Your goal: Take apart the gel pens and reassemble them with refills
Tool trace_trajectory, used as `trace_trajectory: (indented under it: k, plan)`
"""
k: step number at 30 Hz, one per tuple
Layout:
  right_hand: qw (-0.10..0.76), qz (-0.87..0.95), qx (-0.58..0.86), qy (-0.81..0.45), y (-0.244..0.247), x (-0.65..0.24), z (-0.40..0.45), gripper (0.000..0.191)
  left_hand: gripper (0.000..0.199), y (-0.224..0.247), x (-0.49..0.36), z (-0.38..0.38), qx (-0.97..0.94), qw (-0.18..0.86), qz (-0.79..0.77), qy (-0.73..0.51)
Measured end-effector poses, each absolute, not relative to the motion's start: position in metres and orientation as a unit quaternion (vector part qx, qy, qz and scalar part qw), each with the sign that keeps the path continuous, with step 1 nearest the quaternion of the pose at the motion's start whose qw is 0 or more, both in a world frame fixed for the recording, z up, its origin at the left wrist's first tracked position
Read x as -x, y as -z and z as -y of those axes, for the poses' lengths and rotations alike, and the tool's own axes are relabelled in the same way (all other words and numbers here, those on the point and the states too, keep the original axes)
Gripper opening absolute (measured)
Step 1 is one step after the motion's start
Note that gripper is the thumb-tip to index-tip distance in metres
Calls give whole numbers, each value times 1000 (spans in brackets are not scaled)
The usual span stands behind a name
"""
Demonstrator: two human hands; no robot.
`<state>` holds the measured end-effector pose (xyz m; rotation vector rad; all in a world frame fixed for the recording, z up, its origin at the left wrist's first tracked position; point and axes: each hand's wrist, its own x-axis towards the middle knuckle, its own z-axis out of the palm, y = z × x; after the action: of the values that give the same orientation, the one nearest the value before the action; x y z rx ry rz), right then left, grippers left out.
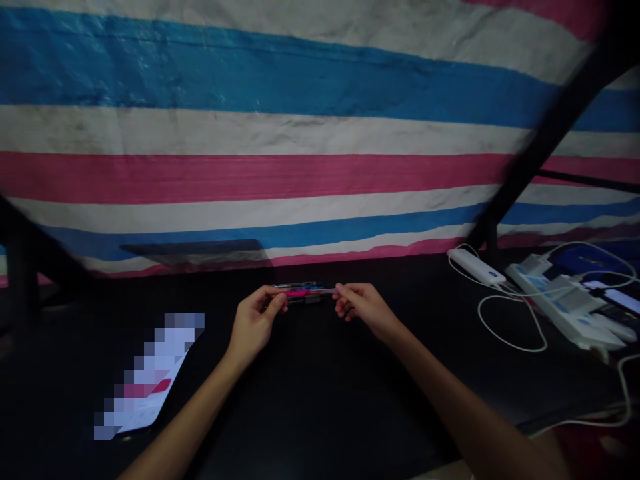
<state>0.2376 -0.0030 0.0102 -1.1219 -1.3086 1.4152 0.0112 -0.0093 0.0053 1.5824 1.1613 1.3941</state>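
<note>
A slim pink pen (299, 293) is held level between my two hands above the black table (320, 387). My left hand (255, 321) pinches its left end between thumb and fingers. On the other side, my right hand (367, 308) has thumb and forefinger closed on the thin, pale right end. Whether that end is part of the pen or a separate piece, I cannot tell. Just behind the pink pen lie several dark and blue pens (314, 285), partly hidden by it and my fingers.
At the left lies a lit phone (150, 380), its screen blurred. A white power strip (560, 307) with plugs and looping white cables (535, 347) is at the right, beside a white power-bank-like device (477, 267). Striped sheeting (300, 177) hangs behind the table.
</note>
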Motion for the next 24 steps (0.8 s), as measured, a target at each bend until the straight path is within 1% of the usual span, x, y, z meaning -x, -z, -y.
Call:
trace_trajectory:
  k: [3,6,9,13,16,20,24]
  plan:
    - [466,534,422,-565,-10,-238,3,24,14,-4,-11,9,-610,360,-454,-541]
    - [480,529,402,-573,-12,-239,4,29,15,-4,-11,8,-612,353,-457,-540]
    - [479,517,412,-578,-13,-237,5,27,16,-4,-11,8,-618,345,-458,-538]
    - [501,512,415,-560,-11,-236,4,25,16,-3,-11,8,-617,352,-454,-538]
    - [522,532,403,-531,-8,-237,3,21,15,-2,-12,9,-619,353,-451,-538]
    - [550,569,399,-464,-8,-237,2,21,16,-5,-12,10,-615,352,-453,-542]
    - [549,597,399,-429,-10,-237,2,16,20,-8,-9,9,-612,349,-454,-546]
